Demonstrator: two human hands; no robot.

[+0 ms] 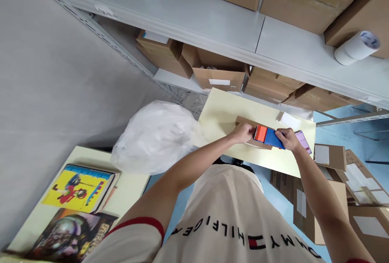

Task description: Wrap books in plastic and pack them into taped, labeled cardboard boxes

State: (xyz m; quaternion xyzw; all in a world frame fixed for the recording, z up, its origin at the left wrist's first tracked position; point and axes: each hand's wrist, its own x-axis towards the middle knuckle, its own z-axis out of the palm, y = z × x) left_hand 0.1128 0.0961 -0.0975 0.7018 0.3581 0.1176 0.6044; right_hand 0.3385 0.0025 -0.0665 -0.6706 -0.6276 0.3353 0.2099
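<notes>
A small notepad [265, 135], orange on one part and blue on the other, lies between my hands with a black spiral edge at its left end. My right hand [287, 138] is closed on the blue end, thumb on top. At the spiral end, my left hand [243, 133] has its fingers curled together against the edge; the fingertips are partly hidden. Underneath is a flat brown cardboard box [240, 120] on the pale yellow table [219, 105]. Close to my right hand lies a phone [303, 140] with a lit screen.
White labels [290, 120] lie at the table's back right. A big translucent plastic bag [154, 137] bulges at the left, above a side table with picture books [77, 188]. Shelves ahead hold cardboard boxes [219, 74] and tape rolls [357, 48]. More boxes [330, 155] stack at right.
</notes>
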